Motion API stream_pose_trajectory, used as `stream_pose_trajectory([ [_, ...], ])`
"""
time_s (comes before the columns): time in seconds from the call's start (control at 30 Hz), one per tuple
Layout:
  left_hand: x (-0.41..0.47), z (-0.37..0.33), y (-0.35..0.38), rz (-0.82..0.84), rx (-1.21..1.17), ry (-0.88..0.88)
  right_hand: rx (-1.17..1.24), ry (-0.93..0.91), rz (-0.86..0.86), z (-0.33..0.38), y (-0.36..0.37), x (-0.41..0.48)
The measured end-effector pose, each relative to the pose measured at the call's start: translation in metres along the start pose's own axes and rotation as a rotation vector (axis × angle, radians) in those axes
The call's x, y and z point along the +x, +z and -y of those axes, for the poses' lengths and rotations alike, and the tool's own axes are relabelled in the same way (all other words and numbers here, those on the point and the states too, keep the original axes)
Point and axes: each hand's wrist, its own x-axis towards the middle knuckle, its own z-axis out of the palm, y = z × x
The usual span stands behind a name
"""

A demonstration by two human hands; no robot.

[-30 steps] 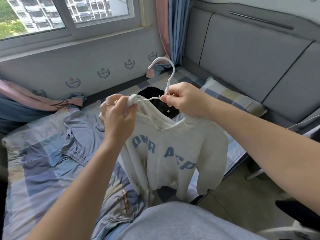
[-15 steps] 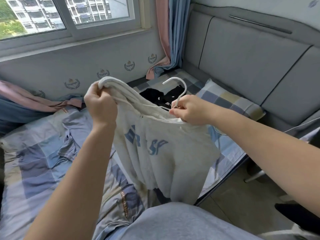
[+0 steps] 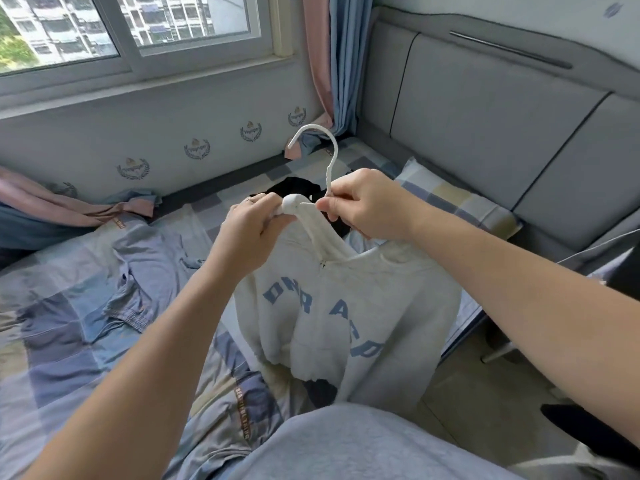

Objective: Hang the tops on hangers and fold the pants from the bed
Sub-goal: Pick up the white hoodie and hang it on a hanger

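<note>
Centrally, the right hand (image 3: 367, 206) pinches the white hanger (image 3: 327, 161) below its hook, while the left hand (image 3: 252, 230) grips the white hoodie (image 3: 346, 306)'s bunched hood; the hoodie dangles above the checked bed (image 3: 69, 341).

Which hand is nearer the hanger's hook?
Right. The right hand pinches the white hanger at the hook's base; the left hand grips the hoodie fabric just beside it.

Only the hook of the hanger (image 3: 330, 157) shows; its arms lie inside the hoodie (image 3: 374, 299), whose blue lettering is partly lost in folds. The left hand (image 3: 249, 233) and right hand (image 3: 367, 206) cover most of a black garment (image 3: 294, 187).
</note>
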Motion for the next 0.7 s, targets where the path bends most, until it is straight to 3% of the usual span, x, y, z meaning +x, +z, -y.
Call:
stream_pose_trajectory([
  [0.1, 0.004, 0.005, 0.002, -0.143, -0.124, -0.097, 0.087, 0.048, -0.059, -0.021, -0.011, -0.015],
  [0.23, 0.006, 0.017, -0.003, -0.182, -0.205, -0.213, 0.134, 0.188, -0.093, -0.069, -0.027, -0.066],
  [0.47, 0.019, -0.001, 0.024, -0.047, -0.214, -0.194, 0.015, 0.496, -0.111, -0.104, -0.015, -0.117],
  [0.7, 0.032, -0.062, 0.061, 0.149, -0.207, 0.026, 0.110, 0.523, -0.325, -0.095, 0.002, -0.183],
])
